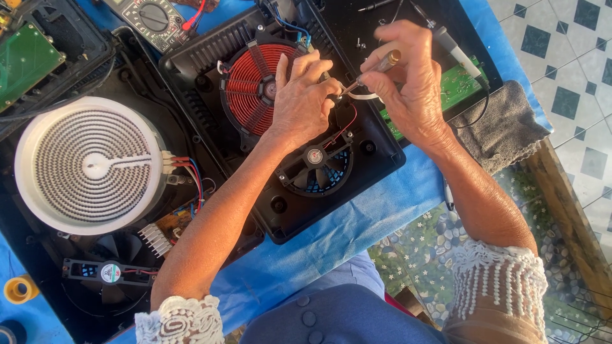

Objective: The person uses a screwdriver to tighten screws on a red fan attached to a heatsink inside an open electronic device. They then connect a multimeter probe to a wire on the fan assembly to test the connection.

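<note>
**Both hands at work inside an opened induction cooker**

The landmark was the copper-red induction coil [258, 86], sitting in the black cooker base [376, 162] on a blue table cover [357, 223].

The left hand [303, 102] lay just right of the coil, its heel over the coil's edge, fingers bent down onto something small beside the coil; what it pinched was hidden, so its grip could not be told. The right hand [405, 79] was further right of the coil, clenched around a brass-handled tool [373, 69], thumb and fingers closed on the shaft. The tool slanted down-left, tip pointing at the left fingertips, close to a white wire loop [366, 97] just right of the coil. A thin red wire [347, 124] ran below the hands.

Below-right of the coil, a round cooling fan [315, 159] sat in the same base. A green circuit board [459, 86] lay right of the coil, partly behind the right hand. A grey cloth [503, 124] lay far right of the coil.

Left of the coil, a white round heating element [89, 165] with a spiral winding sat in a second opened cooker. A multimeter [153, 19] lay above-left of the coil. A yellow tape roll [19, 290] lay far below-left.
</note>
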